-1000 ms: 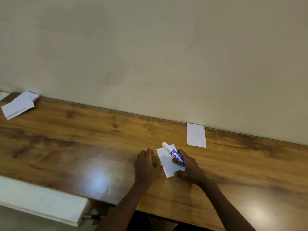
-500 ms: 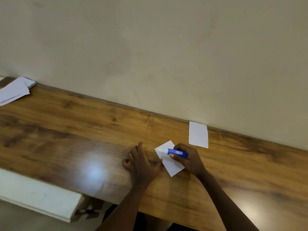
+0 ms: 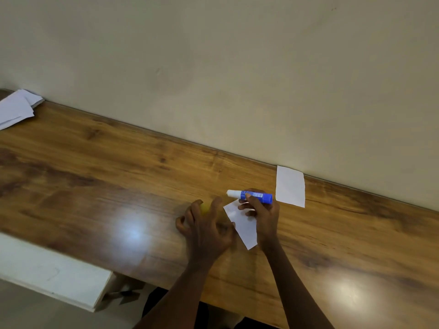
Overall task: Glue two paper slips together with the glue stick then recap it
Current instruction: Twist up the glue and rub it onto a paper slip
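My right hand (image 3: pixel 263 217) grips the blue glue stick (image 3: pixel 256 197), held roughly level with its bare white tip pointing left, just past the far corner of a white paper slip (image 3: pixel 245 227). That slip lies tilted on the wooden desk (image 3: pixel 118 176), partly under my right hand. My left hand (image 3: pixel 206 230) is just left of the slip, its fingers curled round a small yellow cap (image 3: pixel 204 208) that shows between them. A second white slip (image 3: pixel 290 186) lies flat by the wall, to the right of the glue stick.
A loose stack of white papers (image 3: pixel 16 108) lies at the desk's far left end by the wall. A white board (image 3: pixel 47 269) juts out below the desk's front edge at the lower left. The wall runs along the desk's back edge.
My right hand swung the glue stick's tip from up-left to level and lifted it off the slip. My left hand opened its fingers, and the yellow cap now shows between them.
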A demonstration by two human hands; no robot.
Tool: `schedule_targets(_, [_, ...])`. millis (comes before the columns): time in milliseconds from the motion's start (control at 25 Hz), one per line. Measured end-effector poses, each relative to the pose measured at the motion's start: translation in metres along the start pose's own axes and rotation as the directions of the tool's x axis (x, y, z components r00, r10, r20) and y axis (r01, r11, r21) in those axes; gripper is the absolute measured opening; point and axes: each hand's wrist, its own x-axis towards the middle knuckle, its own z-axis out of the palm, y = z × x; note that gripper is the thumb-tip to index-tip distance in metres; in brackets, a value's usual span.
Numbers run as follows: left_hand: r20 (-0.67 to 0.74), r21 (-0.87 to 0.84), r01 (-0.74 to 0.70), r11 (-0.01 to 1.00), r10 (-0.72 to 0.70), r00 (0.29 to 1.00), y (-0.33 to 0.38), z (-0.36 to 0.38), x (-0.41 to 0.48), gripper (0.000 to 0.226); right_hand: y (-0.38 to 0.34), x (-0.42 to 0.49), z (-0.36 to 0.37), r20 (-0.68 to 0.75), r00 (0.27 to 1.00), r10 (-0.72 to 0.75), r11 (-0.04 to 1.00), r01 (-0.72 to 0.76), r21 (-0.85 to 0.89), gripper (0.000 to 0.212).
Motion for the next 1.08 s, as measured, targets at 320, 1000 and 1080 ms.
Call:
schedule_targets(320, [0.019, -0.019, -0.109, 0.994, 0.109, 0.994, -0.0013, -0.0014, -0.0011, 0.03, 0.0049, 0.0013, 0.0003, 0.009, 1.0, -0.029, 0.984, 0.03, -0.173, 0.016])
schedule_targets(1000, [0.052, -0.015, -0.127, 0.992, 0.127, 0.99, -0.0001, -0.0065, 0.0007, 0.026, 0.0052, 0.0017, -0.0002, 0.143, 0.979, -0.144, 0.896, 0.19, -0.401, 0.011])
schedule_targets(1080, [0.054, -0.034, -0.117, 0.993, 0.119, 0.991, 0.0008, -0.008, 0.0006, 0.028, 0.0059, 0.0022, -0.0009, 0.128, 0.98, -0.155, 0.889, 0.194, -0.414, 0.012])
